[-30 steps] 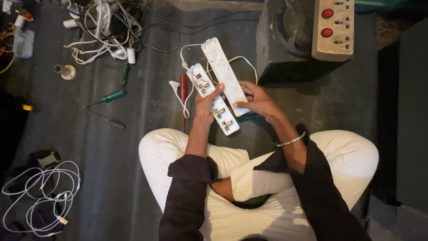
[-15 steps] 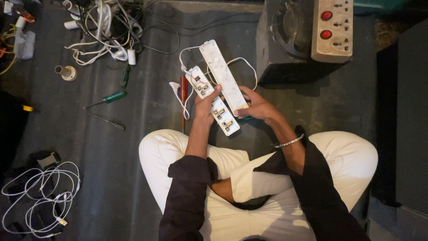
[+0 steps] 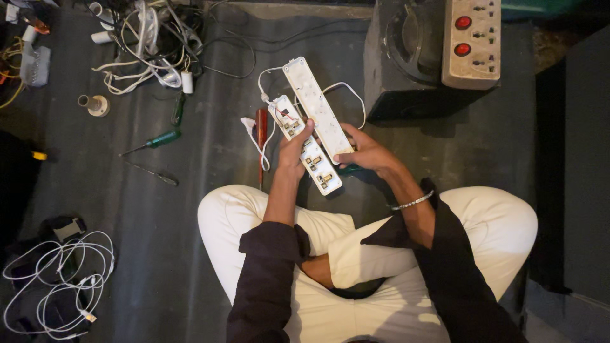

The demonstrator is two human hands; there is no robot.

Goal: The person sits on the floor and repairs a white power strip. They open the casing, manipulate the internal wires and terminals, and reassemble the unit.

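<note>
The person is sitting cross-legged on the dark floor (image 3: 178, 267), white trousers and dark sleeves nearest the camera, a thin bracelet (image 3: 412, 202) circling the right wrist. Just beyond the knees, the left hand (image 3: 293, 152) is gripping the open power strip base (image 3: 305, 146), fingers curled around its left edge and thumb lying over its exposed metal contacts. The right hand (image 3: 368, 152) is closing loosely on the white cover (image 3: 318, 109), which is lying tilted alongside the base and touching it, with fingertips pressing the cover's lower end. A white cord (image 3: 343, 89) is looping out from behind the two halves. Just left of the base, a red screwdriver (image 3: 261, 136) is lying on the floor; farther left, a green screwdriver (image 3: 152, 141) is resting well apart. A coil of white cable (image 3: 57, 279) is sitting at the lower left. Farthest off, a tangle of wires (image 3: 146, 44) is spreading at the upper left, and a beige socket board (image 3: 471, 41) is standing on a dark box (image 3: 406, 95).
</note>
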